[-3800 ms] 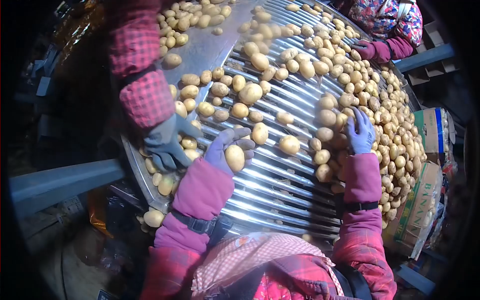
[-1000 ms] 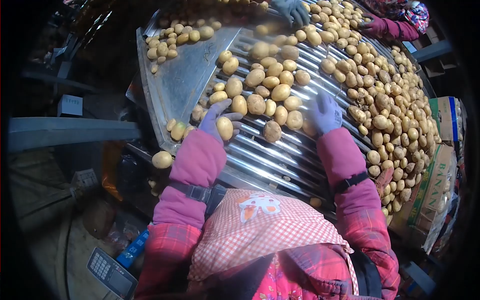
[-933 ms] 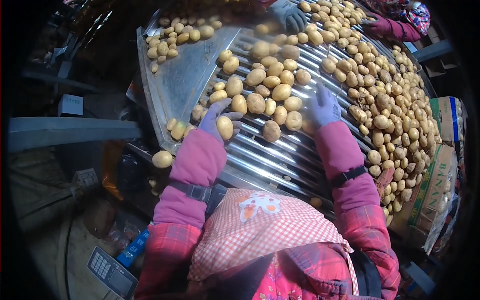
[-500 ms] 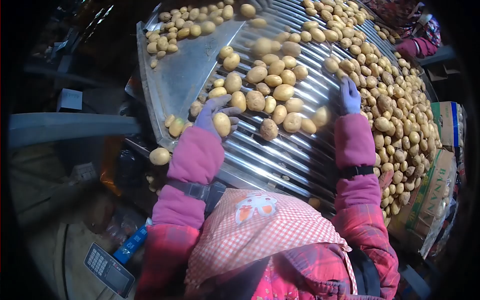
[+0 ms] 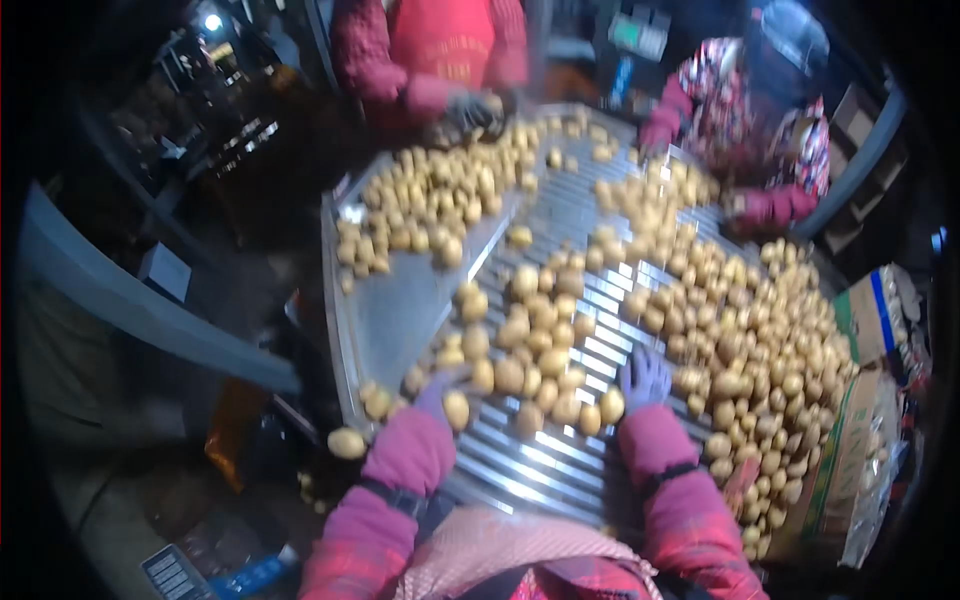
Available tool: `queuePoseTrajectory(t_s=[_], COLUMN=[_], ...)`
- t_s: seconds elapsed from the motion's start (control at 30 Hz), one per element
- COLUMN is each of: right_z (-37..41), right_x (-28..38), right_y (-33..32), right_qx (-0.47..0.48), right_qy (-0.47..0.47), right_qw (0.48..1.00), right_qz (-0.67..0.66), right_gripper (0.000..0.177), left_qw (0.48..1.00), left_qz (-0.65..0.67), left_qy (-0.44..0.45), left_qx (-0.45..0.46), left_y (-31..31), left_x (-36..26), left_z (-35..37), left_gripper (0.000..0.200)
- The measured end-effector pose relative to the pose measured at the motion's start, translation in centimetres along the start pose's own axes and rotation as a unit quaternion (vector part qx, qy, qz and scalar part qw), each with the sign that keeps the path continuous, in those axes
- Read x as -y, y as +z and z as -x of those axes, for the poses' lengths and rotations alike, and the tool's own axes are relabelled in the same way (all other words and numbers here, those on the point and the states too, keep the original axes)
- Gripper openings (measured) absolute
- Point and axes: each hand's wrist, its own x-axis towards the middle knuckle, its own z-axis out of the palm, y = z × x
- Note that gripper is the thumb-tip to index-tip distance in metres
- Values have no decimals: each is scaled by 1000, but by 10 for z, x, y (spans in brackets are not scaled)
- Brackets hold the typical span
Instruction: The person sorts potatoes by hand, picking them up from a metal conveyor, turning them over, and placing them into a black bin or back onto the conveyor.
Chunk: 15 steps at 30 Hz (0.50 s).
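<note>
Purple-gloved left hand point(image 5: 434, 394), fingers curled, holds an oval tan potato point(image 5: 456, 411); at its three o'clock, purple-gloved right hand point(image 5: 646, 381) has slightly spread fingers.

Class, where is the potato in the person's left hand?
In the head view, the potato is just left of centre, in the left hand by the rollers, with other potatoes just beyond.

At seven o'clock the left hand point(image 5: 434, 396) is cradling a potato point(image 5: 457, 411); at four, the right hand point(image 5: 647, 382) is splaying over metal rollers point(image 5: 550, 472) near heaped potatoes point(image 5: 765, 340).
</note>
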Motion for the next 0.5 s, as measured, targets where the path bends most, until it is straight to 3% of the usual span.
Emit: queuePoseTrajectory(t_s=[0.13, 0.5], right_z=[-3, -10], right_x=[1, 2], right_y=[-2, 1], right_qx=[44, 7], right_qy=[33, 32], right_qw=[998, 999], right_qz=[2, -3], right_gripper=[47, 39], left_qw=[999, 998], left_qz=[23, 53], left_qy=[-29, 5], left_qx=[12, 34], left_y=[14, 14], left_x=[-8, -4], left_z=[21, 22], left_gripper=[48, 39])
